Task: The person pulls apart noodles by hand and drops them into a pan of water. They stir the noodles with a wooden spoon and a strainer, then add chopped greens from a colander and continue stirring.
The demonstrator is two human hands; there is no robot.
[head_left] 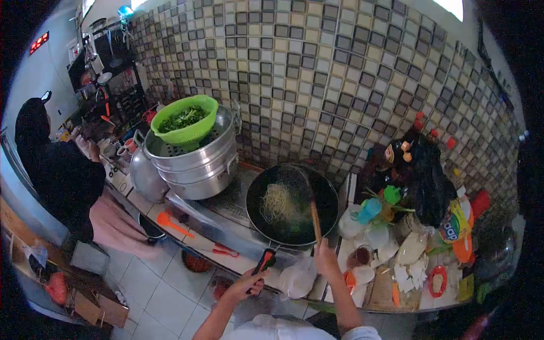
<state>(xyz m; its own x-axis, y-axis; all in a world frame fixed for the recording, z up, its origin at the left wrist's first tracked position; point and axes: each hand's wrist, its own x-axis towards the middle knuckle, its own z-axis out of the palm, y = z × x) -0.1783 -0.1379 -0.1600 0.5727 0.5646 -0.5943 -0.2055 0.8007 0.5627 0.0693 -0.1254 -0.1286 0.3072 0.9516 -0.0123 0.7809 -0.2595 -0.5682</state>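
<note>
A dark wok (262, 218) sits on the stove, with pale noodles (276, 201) and some green bits inside. My left hand (249, 283) is wrapped round the wok's black and red handle (264, 263). My right hand (325, 258) grips the wooden handle of a spatula (316, 221), whose dark blade rests in the wok and partly merges with its dark inside. A plastic bag with pale contents (297, 279) lies between my two hands, in front of the wok.
Left of the wok stands a big steamer pot (195, 170) topped by a green basket of leaves (185, 122). Bottles, jars and an orange-handled knife (395, 292) crowd the right counter. An orange spatula (173, 224) lies near the front edge. Another person (62, 170) stands at far left.
</note>
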